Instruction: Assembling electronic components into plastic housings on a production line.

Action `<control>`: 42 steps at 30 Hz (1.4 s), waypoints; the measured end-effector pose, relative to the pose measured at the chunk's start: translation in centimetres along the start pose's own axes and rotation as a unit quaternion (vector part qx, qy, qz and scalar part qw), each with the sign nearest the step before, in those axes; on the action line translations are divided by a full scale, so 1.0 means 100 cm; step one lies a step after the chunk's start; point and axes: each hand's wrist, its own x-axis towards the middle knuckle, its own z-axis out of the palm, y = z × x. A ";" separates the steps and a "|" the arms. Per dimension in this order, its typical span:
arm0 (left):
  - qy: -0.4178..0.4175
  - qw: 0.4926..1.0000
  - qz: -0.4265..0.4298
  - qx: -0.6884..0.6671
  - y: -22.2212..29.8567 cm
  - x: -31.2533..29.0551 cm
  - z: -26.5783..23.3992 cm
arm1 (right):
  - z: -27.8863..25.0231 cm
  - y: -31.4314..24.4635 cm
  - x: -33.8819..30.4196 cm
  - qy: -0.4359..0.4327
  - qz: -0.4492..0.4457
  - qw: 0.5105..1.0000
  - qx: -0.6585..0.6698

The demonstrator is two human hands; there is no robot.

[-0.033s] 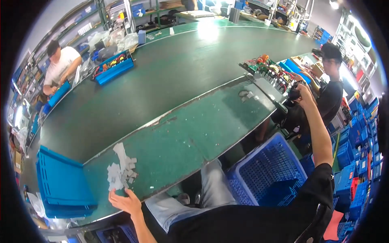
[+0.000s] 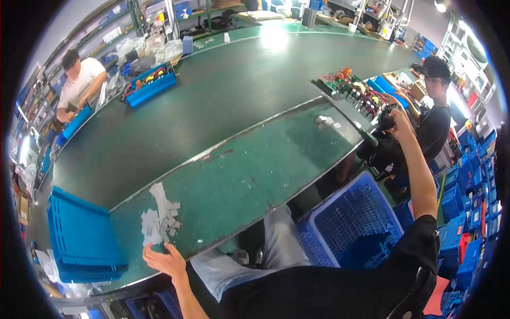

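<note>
My left hand (image 2: 166,260) rests at the near edge of the green bench with its fingers apart. Just beyond its fingertips lies a heap of white and pale grey scraps (image 2: 155,220); whether the fingers touch them I cannot tell. At the right, my right hand (image 2: 399,121) is closed round a black part at the end of a long grey panel (image 2: 345,114). The panel is tilted above the bench and casts a shadow. Circuit boards with wires (image 2: 355,91) show behind it; whether they are fixed to it is unclear.
A blue bin (image 2: 82,236) stands at the left end of the bench (image 2: 239,175). A blue-purple basket (image 2: 319,242) sits beside my legs. One co-worker (image 2: 438,106) is at the right, another (image 2: 82,82) far left. More pale scraps (image 2: 330,121) lie near the panel.
The grey panel has tipped to a steeper angle, so its face looks narrower. My left hand has hardly moved.
</note>
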 end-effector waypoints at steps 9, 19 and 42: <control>0.001 0.999 0.020 -0.043 -0.001 -0.001 -0.002 | 0.082 0.063 -0.109 -0.098 0.075 0.985 0.118; 0.024 0.996 0.052 -0.074 -0.015 0.000 -0.010 | 0.104 0.164 -0.159 -0.112 0.127 0.984 0.059; -0.087 0.930 0.007 0.357 -0.034 0.267 -0.183 | 0.098 0.232 -0.217 -0.056 0.065 0.992 0.089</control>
